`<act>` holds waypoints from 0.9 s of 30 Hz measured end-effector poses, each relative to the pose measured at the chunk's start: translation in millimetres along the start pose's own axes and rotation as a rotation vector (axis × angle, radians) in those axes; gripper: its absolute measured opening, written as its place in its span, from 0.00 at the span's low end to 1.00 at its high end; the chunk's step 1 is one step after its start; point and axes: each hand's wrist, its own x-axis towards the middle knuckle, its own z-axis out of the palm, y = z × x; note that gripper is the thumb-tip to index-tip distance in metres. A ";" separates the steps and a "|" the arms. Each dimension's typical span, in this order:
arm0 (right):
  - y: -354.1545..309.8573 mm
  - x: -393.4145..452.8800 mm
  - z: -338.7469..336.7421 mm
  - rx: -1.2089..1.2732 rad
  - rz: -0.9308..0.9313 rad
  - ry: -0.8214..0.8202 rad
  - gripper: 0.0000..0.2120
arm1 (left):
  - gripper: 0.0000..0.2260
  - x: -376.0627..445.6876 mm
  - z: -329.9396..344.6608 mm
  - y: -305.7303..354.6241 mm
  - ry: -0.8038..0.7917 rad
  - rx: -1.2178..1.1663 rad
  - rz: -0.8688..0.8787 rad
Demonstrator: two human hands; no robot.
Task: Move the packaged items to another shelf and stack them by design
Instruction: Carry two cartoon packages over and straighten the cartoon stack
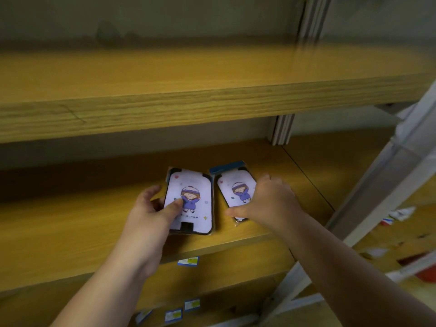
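Note:
Two packaged phone cases with the same cartoon girl in purple lie side by side on the middle wooden shelf (70, 215). My left hand (151, 208) grips the left package (191, 197), thumb on its printed face and fingers around its left edge. My right hand (266, 201) covers the lower right part of the right package (233, 187), thumb at its near end and fingers curled over its far side. The right package has a blue header card at its top. The two packages almost touch along their inner edges.
An upper wooden shelf (188, 102) overhangs the hands. Lower shelves hold small blue-and-white price labels (188, 261). A grey metal upright (282, 131) stands behind, and a slanted grey frame (377, 185) runs down the right. Blurred clutter (398, 215) lies at the far right.

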 end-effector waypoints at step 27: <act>147.6 -147.4 -62.3 1.316 -0.142 -0.241 0.08 | 0.06 -173.6 80.8 -1.7 0.120 -0.071 0.037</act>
